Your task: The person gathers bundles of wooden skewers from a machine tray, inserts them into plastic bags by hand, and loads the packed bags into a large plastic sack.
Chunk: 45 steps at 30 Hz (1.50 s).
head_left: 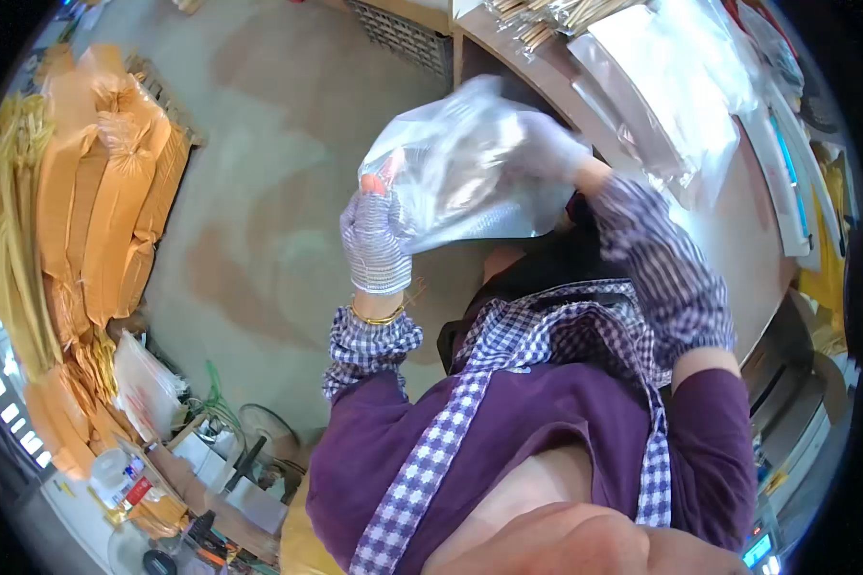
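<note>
A clear plastic bag [460, 182] is spread out in front of my body, above the floor. My left hand [376, 240], in a striped knit glove with bare fingertips showing, is closed on the bag's left edge. My right hand [547, 149], also gloved, is at the bag's right side and smeared by motion. Its fingers do not show clearly, and I cannot tell whether it is inside the bag or against it.
On the right, a table [753, 220] bears a stack of clear plastic bags [662, 86] and bundles of wrapped sticks [556, 19]. Large orange-wrapped packages [115, 192] stand along the left. A dark crate [408, 38] sits at the back, and a cluttered box [201, 460] lies lower left.
</note>
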Tool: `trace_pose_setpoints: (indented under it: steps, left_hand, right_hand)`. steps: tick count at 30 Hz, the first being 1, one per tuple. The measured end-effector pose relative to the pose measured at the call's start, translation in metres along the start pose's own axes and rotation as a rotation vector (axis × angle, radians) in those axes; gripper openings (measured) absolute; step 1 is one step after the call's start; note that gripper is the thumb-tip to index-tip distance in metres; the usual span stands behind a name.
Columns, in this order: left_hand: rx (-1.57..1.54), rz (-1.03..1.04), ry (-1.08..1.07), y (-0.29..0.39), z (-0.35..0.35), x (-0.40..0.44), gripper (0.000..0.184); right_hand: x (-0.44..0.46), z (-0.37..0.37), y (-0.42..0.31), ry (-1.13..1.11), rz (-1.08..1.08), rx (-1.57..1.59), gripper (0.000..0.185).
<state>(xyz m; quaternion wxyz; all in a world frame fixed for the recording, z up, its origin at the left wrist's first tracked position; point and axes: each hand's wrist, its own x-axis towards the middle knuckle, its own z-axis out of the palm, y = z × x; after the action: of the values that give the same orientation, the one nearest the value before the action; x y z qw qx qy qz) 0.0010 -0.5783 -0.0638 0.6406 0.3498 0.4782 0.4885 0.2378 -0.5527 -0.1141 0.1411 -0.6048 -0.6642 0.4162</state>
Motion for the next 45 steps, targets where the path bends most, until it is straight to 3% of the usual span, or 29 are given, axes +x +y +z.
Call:
trace_pose_setpoints:
  steps: [1, 2, 3, 4, 5, 7, 9, 11, 12, 13, 15, 17, 19, 21, 22, 23, 24, 25, 27, 28, 29, 30, 33, 34, 37, 39, 41, 43, 45]
  left_hand:
    - [0.006, -0.005, -0.016, 0.0, 0.0, 0.001, 0.046]
    - [-0.057, 0.019, -0.031, 0.001, 0.001, 0.003, 0.046]
    - [-0.124, 0.048, -0.047, 0.0, 0.001, 0.008, 0.046]
    - [-0.194, 0.04, -0.052, -0.004, 0.001, 0.013, 0.046]
    - [-0.197, 0.045, -0.07, -0.004, -0.001, 0.019, 0.046]
    - [-0.402, 0.01, 0.016, -0.001, -0.003, 0.037, 0.043]
    - [-0.34, 0.103, 0.02, 0.005, -0.008, 0.066, 0.038]
    - [-0.248, 0.114, 0.041, 0.0, -0.013, 0.103, 0.031]
    - [-0.114, 0.157, 0.076, 0.006, 0.001, 0.1, 0.03]
    - [-0.134, 0.195, 0.002, 0.004, 0.008, 0.092, 0.03]
    - [-0.103, 0.305, -0.097, 0.008, 0.017, 0.118, 0.037]
    - [0.398, 0.555, 0.111, 0.025, 0.027, 0.132, 0.04]
    - [0.791, 1.064, 0.582, 0.016, 0.051, 0.13, 0.041]
    - [0.683, 0.987, 0.037, 0.016, 0.103, 0.046, 0.034]
    - [0.913, 0.881, -0.363, 0.012, 0.121, 0.006, 0.019]
    - [0.673, 0.819, -0.759, -0.04, 0.142, -0.005, 0.015]
    - [0.619, 0.954, -1.144, -0.067, 0.156, -0.036, 0.013]
    - [0.534, 0.597, -1.438, -0.085, 0.167, -0.072, 0.008]
    - [0.464, 0.403, -1.985, -0.151, 0.169, -0.105, 0.02]
    - [0.472, 0.408, -1.985, -0.253, 0.15, -0.106, 0.02]
    - [0.492, -0.404, -2.099, -0.313, 0.084, -0.068, 0.028]
    - [0.502, -0.401, -2.092, -0.353, 0.068, -0.061, 0.028]
    - [0.591, -0.638, -2.224, -0.437, 0.029, -0.013, 0.031]
    - [0.602, -0.641, -2.217, -0.422, 0.024, -0.012, 0.031]
    - [0.907, 0.205, -2.372, -0.338, 0.008, -0.008, 0.027]
    - [0.848, -0.435, -2.015, -0.38, -0.028, 0.024, 0.023]
    - [0.929, -0.399, -2.014, -0.348, 0.004, -0.003, 0.023]
    - [1.063, -0.337, -1.992, -0.311, 0.058, -0.04, 0.024]
    - [1.187, -0.271, -1.962, -0.264, 0.102, -0.083, 0.025]
  right_hand:
    - [0.034, 0.03, 0.026, 0.002, -0.201, -0.468, 0.025]
    - [0.029, 0.031, 0.001, -0.107, -0.067, -0.389, 0.028]
    - [0.043, 0.05, 0.001, -0.121, 0.002, -0.571, 0.024]
    - [0.057, 0.089, 0.037, 0.064, 0.094, -0.274, 0.024]
    - [0.047, 0.076, 0.018, 0.082, 0.099, -0.278, 0.024]
    - [0.015, 0.046, -0.032, -0.204, -0.047, -0.366, 0.027]
    - [0.002, 0.036, -0.018, -0.113, -0.268, -0.045, 0.029]
    - [-0.053, 0.0, -0.036, 0.223, -0.449, 0.163, 0.027]
    - [-0.092, -0.007, -0.04, 0.456, -0.463, 0.063, 0.023]
    - [-0.143, -0.002, -0.044, 0.582, -0.358, 0.027, 0.019]
    - [-0.198, 0.009, -0.031, 0.594, -0.222, -0.098, 0.013]
    - [-0.247, 0.025, -0.018, 0.487, 0.036, -0.273, 0.012]
    - [-0.292, 0.047, -0.003, 0.4, 0.273, -0.24, 0.014]
    - [-0.339, 0.08, 0.006, 0.405, 0.378, -0.136, 0.02]
    - [-0.349, 0.086, 0.002, 0.296, 0.465, -0.055, 0.022]
    - [-0.359, 0.093, -0.001, 0.185, 0.547, 0.029, 0.024]
    - [-0.382, 0.136, 0.044, 0.197, 0.548, 0.025, 0.024]
    - [-0.385, 0.168, 0.082, 0.272, 0.446, 0.074, 0.025]
    - [-0.383, 0.229, 0.145, 0.429, 0.239, 0.171, 0.028]
    - [-0.373, 0.256, 0.175, 0.499, 0.132, 0.224, 0.029]
    - [-0.359, 0.279, 0.2, 0.562, 0.023, 0.279, 0.03]
    - [-0.366, 0.273, 0.204, 0.357, 0.35, 0.139, 0.031]
    - [-0.346, 0.217, 0.109, 0.351, 0.331, 0.162, 0.03]
    - [-0.356, 0.191, 0.091, 0.344, 0.33, 0.173, 0.029]
    - [-0.382, 0.115, 0.032, 0.337, 0.35, 0.223, 0.029]
    - [-0.381, 0.101, 0.017, 0.223, 0.451, 0.161, 0.03]
    - [-0.377, 0.087, 0.003, -0.053, 0.639, 0.019, 0.032]
    - [-0.377, 0.075, -0.009, -0.074, 0.613, 0.002, 0.034]
    - [-0.378, 0.078, -0.004, 0.074, 0.506, 0.05, 0.04]
